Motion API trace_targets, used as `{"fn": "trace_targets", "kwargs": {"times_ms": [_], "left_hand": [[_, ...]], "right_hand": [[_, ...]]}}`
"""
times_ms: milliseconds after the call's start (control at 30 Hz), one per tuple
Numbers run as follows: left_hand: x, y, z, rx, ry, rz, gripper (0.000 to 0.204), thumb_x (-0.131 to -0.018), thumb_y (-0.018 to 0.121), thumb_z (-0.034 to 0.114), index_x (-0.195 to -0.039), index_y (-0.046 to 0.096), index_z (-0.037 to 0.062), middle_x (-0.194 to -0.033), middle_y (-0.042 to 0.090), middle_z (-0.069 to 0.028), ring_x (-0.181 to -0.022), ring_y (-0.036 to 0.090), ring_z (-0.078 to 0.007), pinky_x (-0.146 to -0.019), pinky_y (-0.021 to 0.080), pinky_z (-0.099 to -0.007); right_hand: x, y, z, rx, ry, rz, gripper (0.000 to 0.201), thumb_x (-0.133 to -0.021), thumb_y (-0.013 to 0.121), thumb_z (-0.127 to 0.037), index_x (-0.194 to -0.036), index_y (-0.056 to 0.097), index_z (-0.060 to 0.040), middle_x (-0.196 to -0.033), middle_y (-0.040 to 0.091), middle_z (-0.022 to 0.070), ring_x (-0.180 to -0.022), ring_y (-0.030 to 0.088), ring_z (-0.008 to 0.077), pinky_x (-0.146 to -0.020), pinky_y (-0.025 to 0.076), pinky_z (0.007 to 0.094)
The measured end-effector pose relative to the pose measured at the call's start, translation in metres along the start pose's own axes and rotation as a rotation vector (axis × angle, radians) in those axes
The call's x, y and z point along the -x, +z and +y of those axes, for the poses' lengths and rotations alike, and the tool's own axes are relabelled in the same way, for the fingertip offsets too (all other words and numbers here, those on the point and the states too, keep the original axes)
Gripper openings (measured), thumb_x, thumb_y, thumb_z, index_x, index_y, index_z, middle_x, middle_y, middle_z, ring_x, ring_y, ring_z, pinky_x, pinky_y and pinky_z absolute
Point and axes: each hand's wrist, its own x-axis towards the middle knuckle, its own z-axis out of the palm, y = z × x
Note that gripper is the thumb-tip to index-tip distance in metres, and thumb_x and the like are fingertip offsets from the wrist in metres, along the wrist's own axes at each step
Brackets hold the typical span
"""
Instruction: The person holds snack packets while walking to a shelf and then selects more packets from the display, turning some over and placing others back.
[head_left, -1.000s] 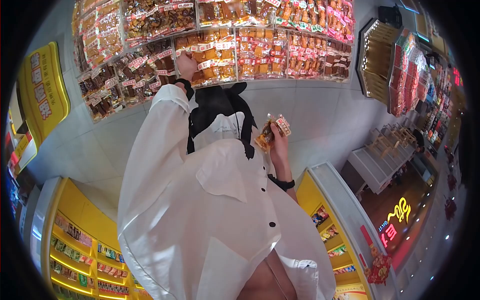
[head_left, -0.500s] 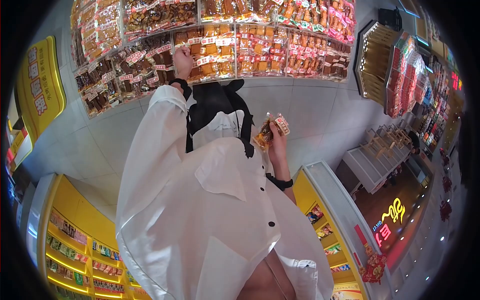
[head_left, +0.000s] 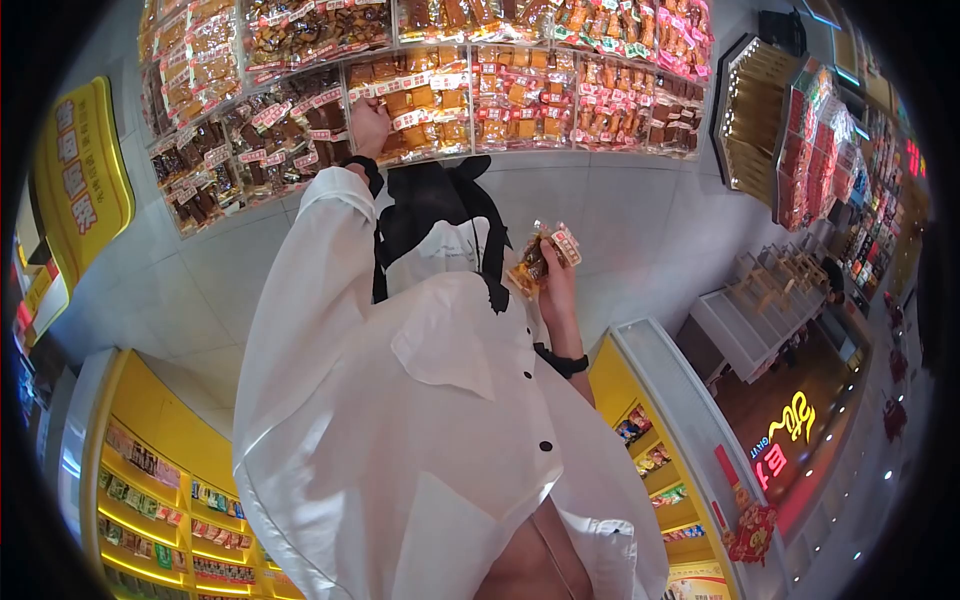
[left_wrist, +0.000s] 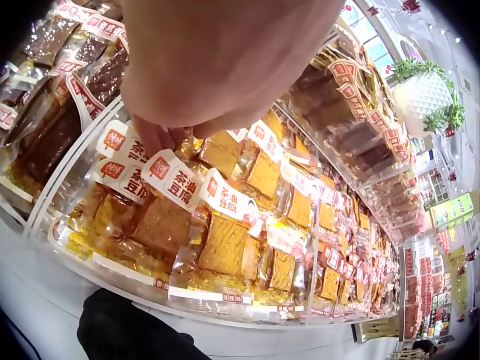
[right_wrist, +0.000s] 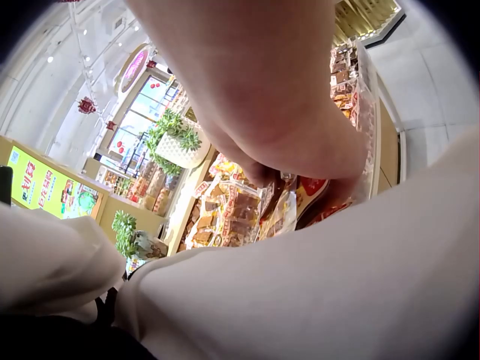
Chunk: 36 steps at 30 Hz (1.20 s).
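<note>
In the head view my left hand (head_left: 370, 128) reaches into a clear bin of tofu packets (head_left: 425, 105), near its left wall. The left wrist view shows its fingertips down among the white labels of the tofu packets (left_wrist: 161, 225), at the bin's upper left; the hand itself hides most of the fingers, and I cannot tell whether they pinch a packet. My right hand (head_left: 556, 285) is held out before the body, thumb and fingers gripping clear snack packets (head_left: 527, 270) with brown and amber contents. A red and white label (head_left: 567, 245) sticks out beside the thumb.
Dark brown snack packets (head_left: 290, 130) fill the bin to the left, and reddish ones (head_left: 610, 110) lie farther right. Clear dividers separate the bins. Yellow shelves (head_left: 150, 480) stand behind on the left, more shelves (head_left: 650, 450) on the right. A potted plant (left_wrist: 424, 97) tops the display.
My left hand first lifts its fingers back slightly in a curl, then lowers them among the tofu packets again. The right hand keeps its packets in nearly the same place.
</note>
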Motion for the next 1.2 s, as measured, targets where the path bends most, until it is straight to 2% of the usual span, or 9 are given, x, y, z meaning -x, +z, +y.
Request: {"fn": "trace_targets", "kwargs": {"times_ms": [67, 300, 400, 567, 800, 900, 967, 1033, 1200], "left_hand": [[0.003, 0.000, 0.008, -0.017, 0.053, 0.135, 0.016, -0.077, 0.066, 0.014, -0.083, 0.061, 0.0001, -0.085, 0.062, -0.0184, -0.084, 0.061, -0.0366, -0.079, 0.049, -0.0459], [0.015, -0.003, 0.033, -0.085, 0.239, 0.036, 0.018, -0.079, 0.068, 0.015, -0.089, 0.061, 0.0010, -0.093, 0.061, -0.0183, -0.094, 0.058, -0.0367, -0.085, 0.047, -0.0457], [0.019, -0.001, 0.045, -0.103, 0.164, -0.112, 0.023, -0.081, 0.067, 0.017, -0.097, 0.061, 0.0025, -0.100, 0.058, -0.0184, -0.100, 0.055, -0.0371, -0.087, 0.047, -0.0463], [0.032, -0.006, 0.079, -0.106, 0.312, 0.039, 0.045, -0.085, 0.061, 0.019, -0.126, 0.053, 0.0044, -0.112, 0.048, -0.0213, -0.110, 0.049, -0.0383, -0.091, 0.046, -0.0467], [0.030, 0.005, 0.067, -0.187, 0.388, -0.104, 0.044, -0.084, 0.058, 0.014, -0.126, 0.054, 0.0015, -0.113, 0.048, -0.0224, -0.108, 0.049, -0.0389, -0.091, 0.045, -0.0468], [0.038, 0.005, 0.066, -0.157, 0.433, -0.001, 0.042, -0.084, 0.060, 0.016, -0.122, 0.056, 0.0002, -0.109, 0.052, -0.0219, -0.102, 0.052, -0.0389, -0.089, 0.046, -0.0473], [0.036, 0.013, 0.061, -0.067, 0.463, -0.278, 0.044, -0.087, 0.064, 0.024, -0.123, 0.057, 0.0006, -0.105, 0.060, -0.0191, -0.097, 0.059, -0.0335, -0.085, 0.049, -0.0440], [0.065, -0.005, 0.105, 0.301, 0.451, -0.737, 0.049, -0.091, 0.064, 0.034, -0.125, 0.057, 0.0012, -0.103, 0.065, -0.0142, -0.097, 0.063, -0.0257, -0.083, 0.052, -0.0384], [0.152, -0.076, 0.216, 0.614, -0.001, -1.400, 0.058, -0.099, 0.052, 0.042, -0.141, 0.041, 0.0022, -0.131, 0.053, -0.0093, -0.118, 0.053, -0.0183, -0.090, 0.050, -0.0340]], "right_hand": [[-0.004, -0.005, 0.005, -0.001, 0.009, 0.018, 0.024, -0.096, 0.059, -0.015, -0.118, 0.056, -0.0053, -0.105, 0.064, 0.0060, -0.096, 0.062, 0.0148, -0.084, 0.051, 0.0304], [-0.007, -0.007, 0.008, 0.003, 0.013, 0.045, 0.023, -0.096, 0.059, -0.014, -0.117, 0.057, -0.0043, -0.104, 0.064, 0.0066, -0.094, 0.063, 0.0151, -0.084, 0.051, 0.0304], [-0.005, -0.004, 0.006, -0.026, 0.007, 0.020, 0.025, -0.096, 0.059, -0.015, -0.118, 0.056, -0.0043, -0.104, 0.064, 0.0068, -0.094, 0.063, 0.0151, -0.084, 0.051, 0.0304], [-0.007, -0.006, 0.006, -0.010, 0.016, 0.032, 0.025, -0.096, 0.059, -0.015, -0.119, 0.056, -0.0043, -0.106, 0.063, 0.0065, -0.095, 0.063, 0.0152, -0.084, 0.051, 0.0303], [-0.008, -0.003, -0.003, -0.016, -0.020, 0.007, 0.023, -0.096, 0.058, -0.015, -0.117, 0.056, -0.0039, -0.106, 0.064, 0.0063, -0.095, 0.063, 0.0153, -0.083, 0.053, 0.0319], [-0.015, 0.001, -0.006, -0.073, -0.067, -0.027, 0.023, -0.097, 0.058, -0.014, -0.117, 0.056, -0.0036, -0.106, 0.064, 0.0068, -0.096, 0.063, 0.0156, -0.085, 0.054, 0.0323], [-0.009, 0.011, -0.019, -0.111, -0.075, -0.062, 0.023, -0.096, 0.058, -0.013, -0.117, 0.057, -0.0024, -0.107, 0.065, 0.0075, -0.097, 0.064, 0.0158, -0.085, 0.053, 0.0319], [-0.014, 0.021, -0.033, -0.143, -0.105, -0.102, 0.023, -0.096, 0.059, -0.012, -0.117, 0.058, -0.0012, -0.107, 0.066, 0.0081, -0.097, 0.064, 0.0160, -0.086, 0.053, 0.0316], [-0.031, 0.045, -0.042, -0.240, -0.128, -0.196, 0.026, -0.095, 0.060, -0.013, -0.119, 0.057, -0.0030, -0.112, 0.064, 0.0072, -0.099, 0.064, 0.0155, -0.086, 0.053, 0.0313]]}}
